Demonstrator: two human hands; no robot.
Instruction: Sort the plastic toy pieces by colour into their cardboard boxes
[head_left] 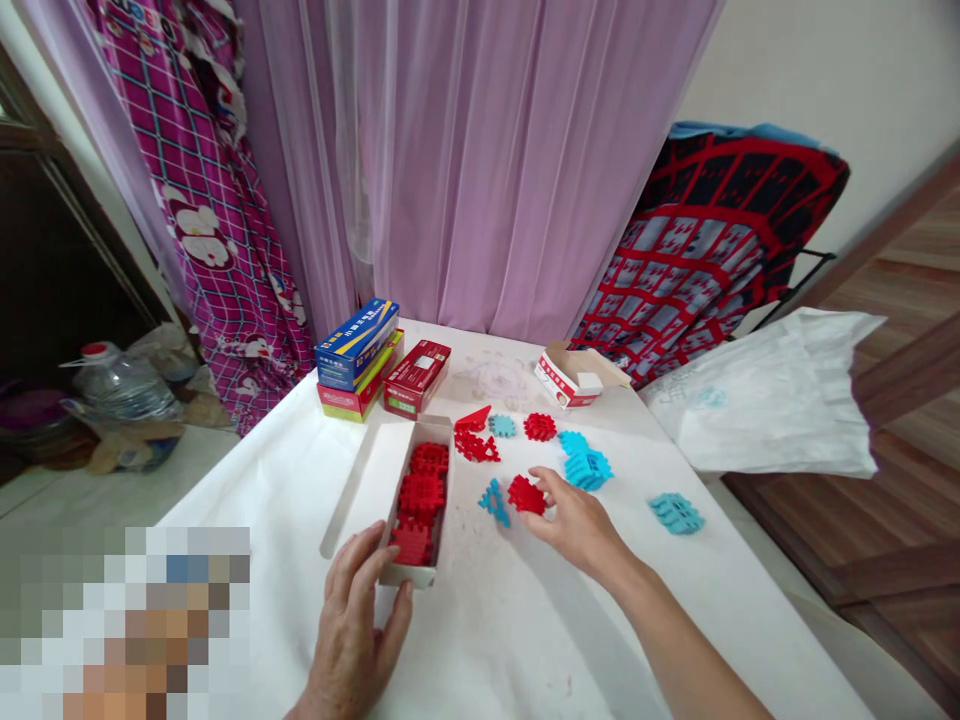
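Observation:
My right hand (pixel 577 520) has its thumb and fingers around a small stack of red notched plastic building pieces (pixel 526 494) on the table. Just left of it lies a blue notched piece (pixel 495 502). My left hand (pixel 356 610) holds the near left corner of an open cardboard box (pixel 422 576), thumb at the end wall and fingers over the side. Several red notched pieces (pixel 420 495) fill the box in a row. Beyond are loose red pieces (pixel 475 445), a red stack (pixel 540 427), a pale blue piece (pixel 502 426) and bright blue stacks (pixel 587 468).
Blue (pixel 358 345) and dark red (pixel 418 377) boxes stand at the back left. An opened red and white box (pixel 570 380) is at the back right. A teal stack (pixel 676 513) lies near the right edge, below a white bag (pixel 757 400). Purple curtains (pixel 480 160) hang behind.

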